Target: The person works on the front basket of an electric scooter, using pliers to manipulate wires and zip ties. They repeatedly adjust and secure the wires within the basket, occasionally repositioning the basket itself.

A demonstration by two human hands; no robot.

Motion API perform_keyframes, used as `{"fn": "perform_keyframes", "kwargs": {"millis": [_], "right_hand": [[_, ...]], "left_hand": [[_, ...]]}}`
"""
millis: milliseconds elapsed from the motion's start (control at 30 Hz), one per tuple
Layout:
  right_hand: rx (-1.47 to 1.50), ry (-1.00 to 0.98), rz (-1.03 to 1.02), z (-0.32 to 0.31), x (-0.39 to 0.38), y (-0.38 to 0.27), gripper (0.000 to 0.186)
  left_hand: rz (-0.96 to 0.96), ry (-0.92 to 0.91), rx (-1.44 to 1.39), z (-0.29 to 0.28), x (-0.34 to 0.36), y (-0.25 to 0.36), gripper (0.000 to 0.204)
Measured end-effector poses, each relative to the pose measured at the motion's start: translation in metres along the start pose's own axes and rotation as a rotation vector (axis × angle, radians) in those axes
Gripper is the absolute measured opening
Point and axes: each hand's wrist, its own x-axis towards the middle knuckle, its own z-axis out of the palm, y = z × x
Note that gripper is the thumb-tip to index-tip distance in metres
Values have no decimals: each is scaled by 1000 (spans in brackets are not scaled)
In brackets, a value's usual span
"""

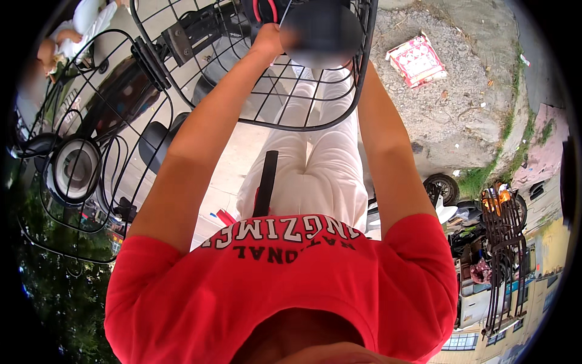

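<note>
Rough ground beyond right forearm. Left hand at blurred dark object, grip indeterminable; right hand hidden, likewise. Recommend steady handling, clear of wire basket.

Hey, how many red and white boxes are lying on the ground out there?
1: the red-and-white box on the rough ground, right of the black wire basket. Others may be hidden behind the basket.

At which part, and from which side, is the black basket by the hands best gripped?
Probably by the black basket's outer rim, from the near side: this bar looks thicker than its mesh, curves smoothly, and has open gaps just inside.
</note>
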Motion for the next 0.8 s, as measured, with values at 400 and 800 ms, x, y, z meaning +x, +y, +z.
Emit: {"fn": "perform_keyframes", "kwargs": {"millis": [400,800], "right_hand": [[-53,-106,-161,-21,33,7,15],[-100,-98,-309,-5,39,42,14]], "left_hand": [[231,166,111,25,10,1,15],[211,142,319,23,19,4,17]]}}
